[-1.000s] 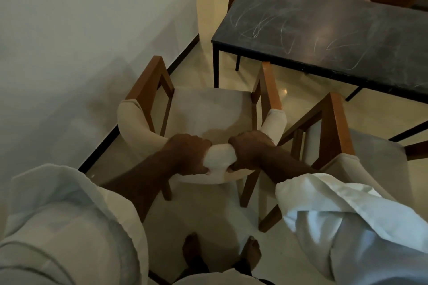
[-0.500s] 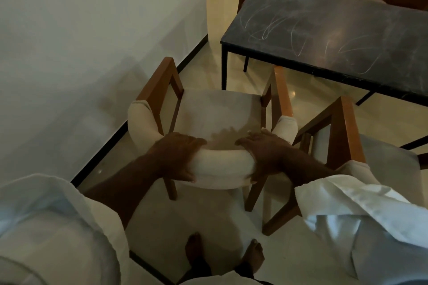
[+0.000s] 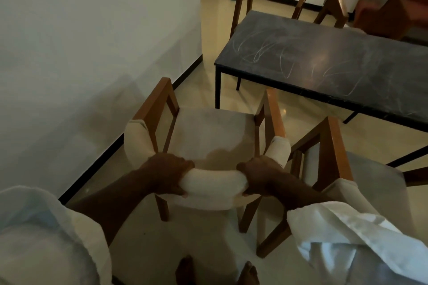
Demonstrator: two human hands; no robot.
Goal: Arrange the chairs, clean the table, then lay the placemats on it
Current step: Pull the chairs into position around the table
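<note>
Person, seen from above. Left hand (image 3: 168,174) and right hand (image 3: 260,174): bare, no rings, watch or bands visible. Forearms bare. Sleeves (image 3: 361,243): white, loose cloth, wide cuffs pushed up toward the elbows, creased and folded. Feet (image 3: 185,271): bare, at lower frame edge, partly cut off.

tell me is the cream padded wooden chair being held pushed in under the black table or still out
Out: the cream padded wooden chair stands clear of the black table, bare floor between them.
</note>
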